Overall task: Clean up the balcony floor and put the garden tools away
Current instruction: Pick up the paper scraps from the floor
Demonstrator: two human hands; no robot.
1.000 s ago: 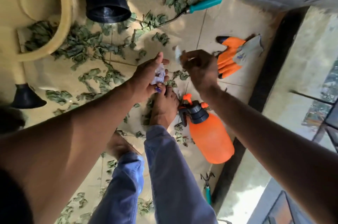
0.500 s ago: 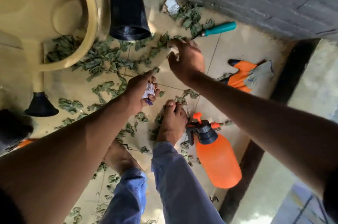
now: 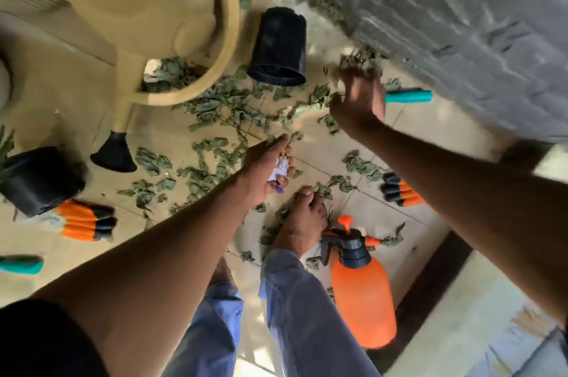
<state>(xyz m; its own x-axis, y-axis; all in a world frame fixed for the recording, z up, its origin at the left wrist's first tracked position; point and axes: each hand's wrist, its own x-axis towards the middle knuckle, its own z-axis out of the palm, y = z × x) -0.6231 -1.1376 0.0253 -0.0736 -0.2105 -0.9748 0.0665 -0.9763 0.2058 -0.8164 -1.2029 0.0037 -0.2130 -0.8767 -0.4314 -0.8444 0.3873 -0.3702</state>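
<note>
Left hand (image 3: 270, 167) – fingers curled round crumpled white paper (image 3: 280, 169) | right hand (image 3: 358, 100) – fingers grasping dry green leaves (image 3: 361, 61) by far grey wall (image 3: 445, 23)

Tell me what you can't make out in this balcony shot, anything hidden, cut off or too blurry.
Head view only:
- Teal-handled tool: its working end is hidden behind the right hand.
- Right hand: motion-blurred among dry leaves, so its grip is unclear.
- Crumpled paper in the left hand: mostly covered by fingers.
- Second teal handle: cut off by the left edge.
- Orange glove: partly hidden behind the right forearm.
</note>
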